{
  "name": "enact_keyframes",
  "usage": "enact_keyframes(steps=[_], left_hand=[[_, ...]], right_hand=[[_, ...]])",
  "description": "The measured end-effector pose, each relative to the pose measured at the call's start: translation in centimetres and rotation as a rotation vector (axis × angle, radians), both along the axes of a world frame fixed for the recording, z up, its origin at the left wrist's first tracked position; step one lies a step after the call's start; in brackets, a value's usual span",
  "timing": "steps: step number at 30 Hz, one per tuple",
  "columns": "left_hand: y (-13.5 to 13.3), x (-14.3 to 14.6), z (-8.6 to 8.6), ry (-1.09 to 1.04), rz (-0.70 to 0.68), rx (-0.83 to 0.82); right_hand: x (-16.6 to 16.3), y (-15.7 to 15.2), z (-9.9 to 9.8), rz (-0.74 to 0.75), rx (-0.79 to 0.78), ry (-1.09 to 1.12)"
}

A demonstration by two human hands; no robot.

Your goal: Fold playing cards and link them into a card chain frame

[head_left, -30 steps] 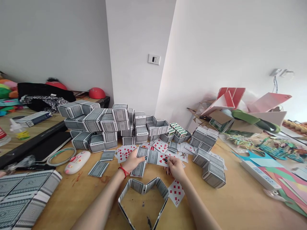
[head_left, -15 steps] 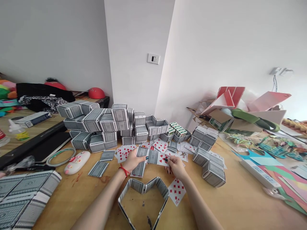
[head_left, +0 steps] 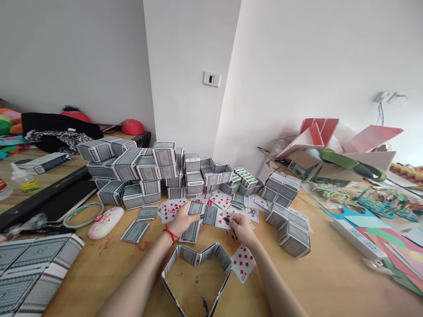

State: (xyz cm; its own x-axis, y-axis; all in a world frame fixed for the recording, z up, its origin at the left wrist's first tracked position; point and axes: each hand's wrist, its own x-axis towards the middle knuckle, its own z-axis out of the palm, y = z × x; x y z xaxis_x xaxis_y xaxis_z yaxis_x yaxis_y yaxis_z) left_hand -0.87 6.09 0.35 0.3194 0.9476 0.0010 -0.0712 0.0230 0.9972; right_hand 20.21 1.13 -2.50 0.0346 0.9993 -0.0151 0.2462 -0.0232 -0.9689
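Observation:
My left hand (head_left: 180,223), with a red string bracelet at the wrist, has its thumb pressed over blue-backed playing cards (head_left: 197,208); its other fingers are mostly hidden. My right hand (head_left: 240,227) pinches the right end of a face-up heart playing card (head_left: 222,219). Between the hands, a blue-backed card (head_left: 209,215) lies edge to edge with the heart card; I cannot tell whether they are joined. Just below stands a heart-shaped frame (head_left: 216,253) of folded cards. An eight of diamonds (head_left: 243,264) lies face up beside my right forearm.
Stacked card boxes (head_left: 147,167) line the back of the table, and more folded card blocks (head_left: 294,237) stand at right. A white mouse-shaped item (head_left: 106,223) and a cable ring (head_left: 71,216) lie at left. A power strip (head_left: 358,240) rests on coloured paper at right.
Both hands stay almost in place with the cards between them. My left thumb shifts very slightly to the left. The rest looks the same.

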Motion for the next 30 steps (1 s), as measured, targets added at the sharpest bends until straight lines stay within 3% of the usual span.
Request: enact_keyframes(steps=[15, 30], left_hand=[[0.3, -0.3, -0.2, 0.077, 0.005, 0.024], [0.3, -0.1, -0.7, 0.105, 0.005, 0.1]], right_hand=[[0.5, -0.6, 0.6, -0.049, 0.01, -0.023], [-0.9, -0.2, 0.0, -0.005, 0.006, 0.043]])
